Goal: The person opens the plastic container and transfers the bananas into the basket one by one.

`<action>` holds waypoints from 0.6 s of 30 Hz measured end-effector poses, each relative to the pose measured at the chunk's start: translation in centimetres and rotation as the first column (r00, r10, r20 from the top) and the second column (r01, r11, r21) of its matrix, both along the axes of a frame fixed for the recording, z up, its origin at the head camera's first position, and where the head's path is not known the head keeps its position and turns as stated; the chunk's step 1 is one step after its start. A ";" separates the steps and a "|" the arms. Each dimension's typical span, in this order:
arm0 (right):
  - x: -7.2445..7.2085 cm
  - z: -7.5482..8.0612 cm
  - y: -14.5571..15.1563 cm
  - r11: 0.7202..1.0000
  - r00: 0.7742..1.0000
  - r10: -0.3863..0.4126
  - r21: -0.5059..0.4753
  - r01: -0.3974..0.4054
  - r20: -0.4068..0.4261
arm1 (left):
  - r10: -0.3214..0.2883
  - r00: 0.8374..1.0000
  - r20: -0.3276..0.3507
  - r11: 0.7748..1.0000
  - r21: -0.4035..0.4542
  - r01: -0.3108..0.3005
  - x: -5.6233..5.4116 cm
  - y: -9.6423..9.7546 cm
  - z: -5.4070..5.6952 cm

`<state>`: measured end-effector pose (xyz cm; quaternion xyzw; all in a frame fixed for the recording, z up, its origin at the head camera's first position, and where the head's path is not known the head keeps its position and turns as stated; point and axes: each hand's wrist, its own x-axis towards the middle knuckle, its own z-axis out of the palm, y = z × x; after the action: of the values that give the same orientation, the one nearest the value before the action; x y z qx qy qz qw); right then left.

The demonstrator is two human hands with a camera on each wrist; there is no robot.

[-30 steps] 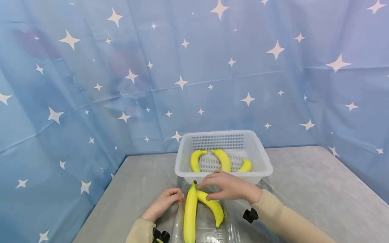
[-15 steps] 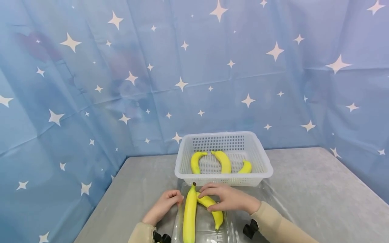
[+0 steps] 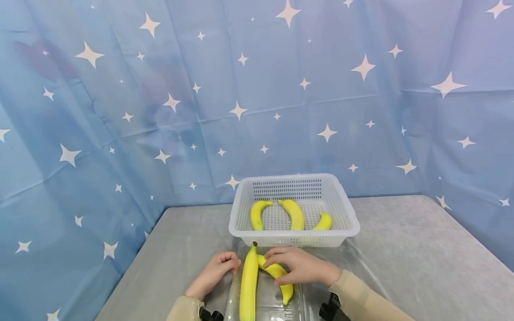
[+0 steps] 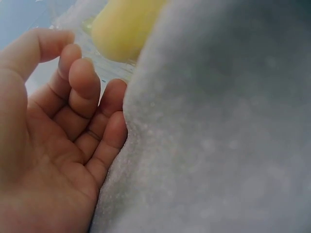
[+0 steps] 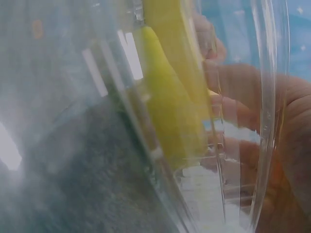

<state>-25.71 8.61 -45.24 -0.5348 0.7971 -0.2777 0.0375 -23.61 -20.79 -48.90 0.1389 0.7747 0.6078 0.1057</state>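
A clear plastic tray (image 3: pixel 267 307) lies at the table's front and holds two yellow bananas. The long, straighter banana (image 3: pixel 249 285) runs along its left side, stem end away from me. Beside it, the curved banana (image 3: pixel 286 290) slants toward the right. My right hand (image 3: pixel 301 266) holds this curved banana from above, thumb on the near part and fingertips farther up. In the right wrist view, the transparent wall partly veils the fingers. My left hand (image 3: pixel 218 269) stays by the tray's left edge, its fingers loosely curled; the left wrist view shows nothing plainly held.
Behind the tray stands a white perforated basket (image 3: pixel 295 238) with three bananas: a left one (image 3: pixel 257 216), a middle one (image 3: pixel 295 214) and a right one (image 3: pixel 324 221). A blue star-patterned cloth (image 3: pixel 257 89) hangs behind the grey table (image 3: pixel 405 245).
My right hand has come down toward me, from above the curved banana onto it. The left hand keeps its place by the tray's edge.
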 end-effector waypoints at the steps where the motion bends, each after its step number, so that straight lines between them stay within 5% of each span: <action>1: -0.1 0.0 0.0 1.000 1.000 0.000 0.003 0.000 -0.008 | -0.001 1.000 0.000 1.000 0.000 0.001 -0.1 0.0 0.0; 18: -0.1 -0.3 -0.3 0.999 0.991 0.041 0.015 -0.040 -0.128 | -0.002 1.000 0.009 1.000 -0.016 0.002 0.0 -0.2 0.1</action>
<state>-25.84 8.31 -45.55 -0.5674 0.7887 -0.2367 -0.0050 -23.61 -20.94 -48.84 0.1358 0.7789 0.6021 0.1109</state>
